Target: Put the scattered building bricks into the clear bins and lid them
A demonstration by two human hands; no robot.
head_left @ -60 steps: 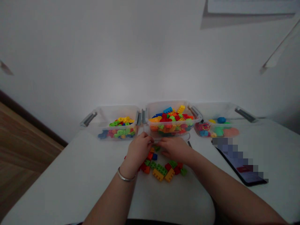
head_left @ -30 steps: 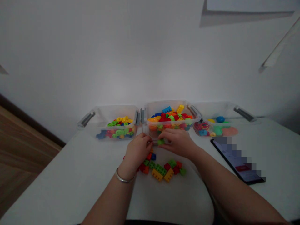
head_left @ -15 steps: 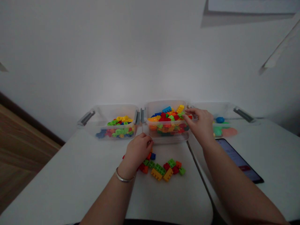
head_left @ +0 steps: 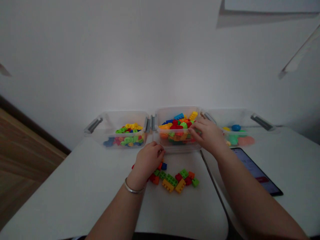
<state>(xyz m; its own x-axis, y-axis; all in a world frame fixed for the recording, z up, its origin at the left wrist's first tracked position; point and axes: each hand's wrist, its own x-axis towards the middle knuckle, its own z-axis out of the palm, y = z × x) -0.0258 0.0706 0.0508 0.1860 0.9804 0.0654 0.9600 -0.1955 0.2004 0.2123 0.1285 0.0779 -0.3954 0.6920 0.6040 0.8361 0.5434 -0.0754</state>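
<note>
My right hand (head_left: 209,137) is at the front right of the middle clear plastic box (head_left: 180,150), its thumb and fingers apart over the heaped toy bricks (head_left: 176,127). Nothing shows between those fingers. Lower and to the left, my left hand (head_left: 149,159) hovers over or rests on the loose bricks on the table, fingers curled; whatever it may hold is hidden. An orange and a blue brick (head_left: 164,166) peek out beside its fingertips. Green bricks (head_left: 171,180), yellow bricks (head_left: 167,185) and red ones lie in a loose row nearer me.
A left clear box (head_left: 110,116) holds small yellow, green and blue pieces. The right clear box (head_left: 235,115) has a blue piece and flat coloured shapes. A phone (head_left: 257,173) lies right of my right forearm. The wall stands right behind the boxes.
My right hand has moved left and slightly down along the middle box's front edge. My left hand keeps its place over the loose bricks. The view has shifted slightly.
</note>
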